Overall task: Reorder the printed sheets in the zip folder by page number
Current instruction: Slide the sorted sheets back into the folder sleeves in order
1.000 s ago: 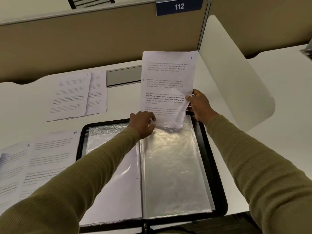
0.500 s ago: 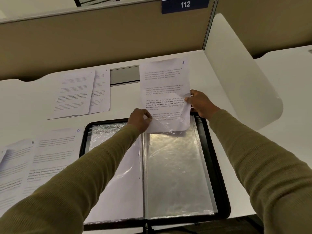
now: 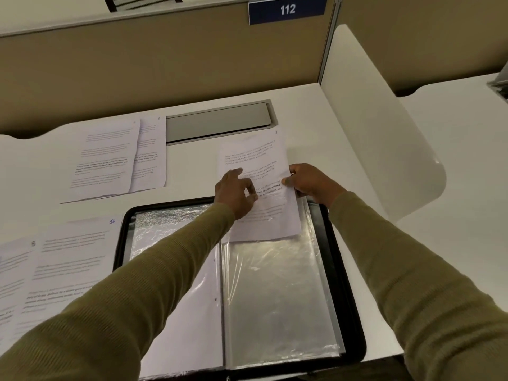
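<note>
Pinches sheet [image 3: 255, 160] at its 3 o'clock edge with right hand [image 3: 310, 182]; rests left hand [image 3: 236, 193] at its 9 o'clock edge, grip unclear. Holds sheet's lower end in sleeve [image 3: 275, 298] mouth at 12 o'clock of folder [image 3: 354, 312]. Could buckle or snag on clingy plastic if pushed askew.

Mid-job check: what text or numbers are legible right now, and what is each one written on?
"112": white digits on the blue sign on the partition.
"10": blue handwriting atop the near sheet left of the zip folder.
"8": atop the leftmost sheet.
Held sheet: page number and print too blurred to read.
Two far sheets: numbers and print too small to read.
</note>
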